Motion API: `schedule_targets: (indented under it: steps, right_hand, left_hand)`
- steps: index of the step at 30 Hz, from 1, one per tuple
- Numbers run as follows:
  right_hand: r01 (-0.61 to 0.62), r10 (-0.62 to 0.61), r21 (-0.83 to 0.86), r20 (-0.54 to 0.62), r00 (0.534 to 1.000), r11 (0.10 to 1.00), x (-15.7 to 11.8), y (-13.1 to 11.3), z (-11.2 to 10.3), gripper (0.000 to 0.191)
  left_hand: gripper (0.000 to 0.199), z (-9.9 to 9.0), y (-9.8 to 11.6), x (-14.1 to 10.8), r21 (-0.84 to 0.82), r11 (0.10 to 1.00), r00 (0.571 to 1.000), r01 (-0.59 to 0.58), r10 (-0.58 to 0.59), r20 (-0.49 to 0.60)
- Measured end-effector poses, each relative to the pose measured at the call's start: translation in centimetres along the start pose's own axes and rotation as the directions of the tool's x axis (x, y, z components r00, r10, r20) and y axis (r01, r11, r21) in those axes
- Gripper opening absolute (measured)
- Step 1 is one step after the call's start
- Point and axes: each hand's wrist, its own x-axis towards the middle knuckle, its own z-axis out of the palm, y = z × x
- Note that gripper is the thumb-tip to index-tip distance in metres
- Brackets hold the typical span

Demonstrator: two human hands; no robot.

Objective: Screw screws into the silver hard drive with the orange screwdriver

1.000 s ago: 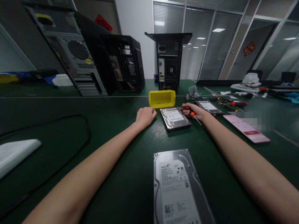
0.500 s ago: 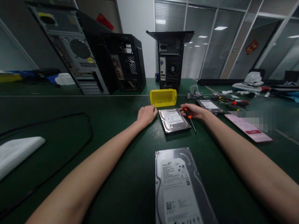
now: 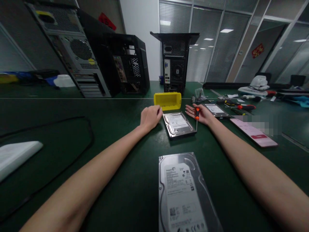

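Note:
My left hand (image 3: 151, 116) rests on the green table, fingers curled closed, just left of a silver hard drive (image 3: 180, 124). Whatever may be inside those fingers is hidden. On the drive's right side, my right hand (image 3: 204, 114) lies palm up with its fingers stretched leftward. It holds a screwdriver (image 3: 197, 113) with an orange and black handle across the palm, the thin shaft pointing toward me. A yellow tray (image 3: 167, 101) tipped on its side stands behind the drive, close to my left hand. Nearer to me lies a larger-looking Seagate hard drive (image 3: 185, 193), label up.
Behind my right hand lies another hard drive (image 3: 216, 110). Pliers (image 3: 246, 107), other tools and a pink phone (image 3: 253, 132) are on the right. Computer cases (image 3: 175, 64) stand at the back. A black cable (image 3: 90, 129) and a white object (image 3: 19, 156) lie left.
My right hand has turned palm up and its fingers have straightened. The screwdriver has swung from a slant to nearly straight toward me. My left hand has hardly moved; the view has shifted slightly.

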Motion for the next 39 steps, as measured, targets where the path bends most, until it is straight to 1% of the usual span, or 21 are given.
schedule_targets:
  steps: [1,2,3,4,5,7,8,10,12,15,20,25,29,35,39]
  right_hand:
    - [0.001,-0.001,-0.011,0.011,1.000,1.000,0.1,0.1,0.0,0.016]
    - [-0.001,0.001,-0.023,0.026,1.000,1.000,0.1,0.2,0.1,0.016]
    - [-0.003,0.004,-0.033,0.042,0.999,0.999,0.1,0.3,0.2,0.016]
    - [-0.001,0.003,-0.037,0.054,0.999,0.999,0.1,0.4,0.3,0.017]
    - [0.001,0.001,-0.035,0.061,0.998,0.999,0.1,0.4,0.4,0.017]
    - [0.008,-0.007,-0.020,0.061,0.998,1.000,0.1,0.4,0.5,0.018]
    - [0.009,-0.008,-0.013,0.059,0.998,1.000,0.0,0.4,0.5,0.019]
    - [0.007,-0.007,-0.009,0.054,0.999,1.000,0.0,0.3,0.5,0.019]
    - [0.002,-0.002,-0.006,0.051,0.999,1.000,-0.1,0.3,0.5,0.019]
    - [0.000,-0.001,0.010,0.046,0.999,1.000,0.0,0.3,0.5,0.020]
    - [0.010,-0.010,0.014,0.034,0.999,1.000,0.2,0.3,0.4,0.021]
    - [0.007,-0.007,0.005,0.023,1.000,1.000,0.2,0.2,0.4,0.020]
    - [0.012,-0.012,-0.001,0.010,1.000,1.000,0.1,0.3,0.4,0.020]
    - [0.015,-0.015,0.011,0.009,1.000,1.000,0.0,0.3,0.5,0.021]
    - [0.018,-0.018,0.004,0.005,1.000,1.000,0.0,0.3,0.6,0.020]
  left_hand:
    - [0.035,-0.3,0.6,0.1,-0.028,0.999,0.999,-0.031,0.029,-0.046]
    - [0.036,-0.6,1.3,0.4,-0.072,0.995,0.996,-0.070,0.065,-0.067]
    - [0.036,-0.9,2.1,0.7,-0.117,0.984,0.989,-0.134,0.125,-0.080]
    - [0.036,-1.1,2.9,1.1,-0.147,0.964,0.974,-0.223,0.213,-0.080]
    - [0.035,-1.3,3.8,1.5,-0.164,0.934,0.948,-0.317,0.309,-0.076]
    - [0.033,-1.4,5.2,2.2,-0.183,0.846,0.864,-0.501,0.503,-0.041]
    - [0.031,-1.4,5.8,2.6,-0.189,0.803,0.821,-0.565,0.571,-0.027]
    - [0.029,-1.0,6.5,2.9,-0.200,0.751,0.768,-0.630,0.641,-0.013]
    - [0.027,-0.7,6.6,2.8,-0.221,0.733,0.749,-0.644,0.662,0.011]
    - [0.027,-0.4,6.4,2.5,-0.255,0.743,0.759,-0.619,0.649,0.048]
    - [0.027,-0.6,6.3,2.5,-0.244,0.753,0.762,-0.611,0.643,0.077]
    - [0.027,-0.3,6.7,2.7,-0.275,0.776,0.782,-0.567,0.612,0.114]
    - [0.028,0.0,6.5,2.7,-0.328,0.781,0.793,-0.532,0.595,0.129]
    - [0.028,0.6,6.5,2.5,-0.441,0.796,0.839,-0.414,0.522,0.152]
    - [0.026,1.0,6.9,2.3,-0.475,0.810,0.876,-0.342,0.459,0.151]
